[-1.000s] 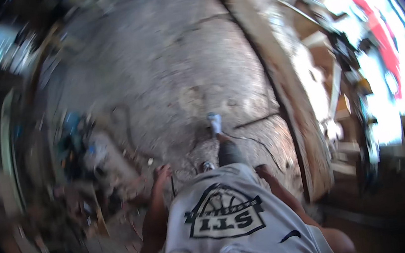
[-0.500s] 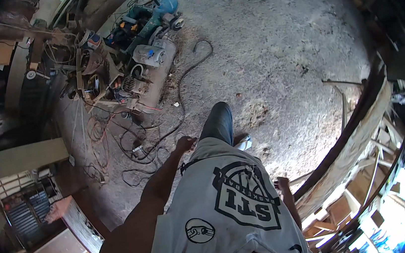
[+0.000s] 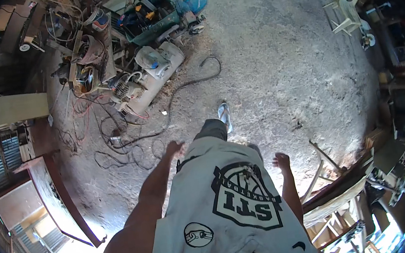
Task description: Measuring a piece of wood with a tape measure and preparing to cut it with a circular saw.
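My left hand hangs beside my hip, its fingers loosely apart and holding nothing. On the other side my right hand is held above the floor with the fingers curled in, and no object shows in it. Neither hand touches anything around it. Below and beyond the left hand, a dark hose lies in loops on the rough floor. A dusty air compressor stands past the hose. One foot in a light slipper is stepped forward.
A green crate of tools and a cluttered wooden shelf stand at the far left. Plastic chairs, one of them cream, are at the far right. Wooden slats stick out near my right side. A red-framed panel is at left.
My view has moved and turned rightward, bringing the chairs into sight. A slippered foot has come forward. My right hand shows more fully, out from beside the shirt.
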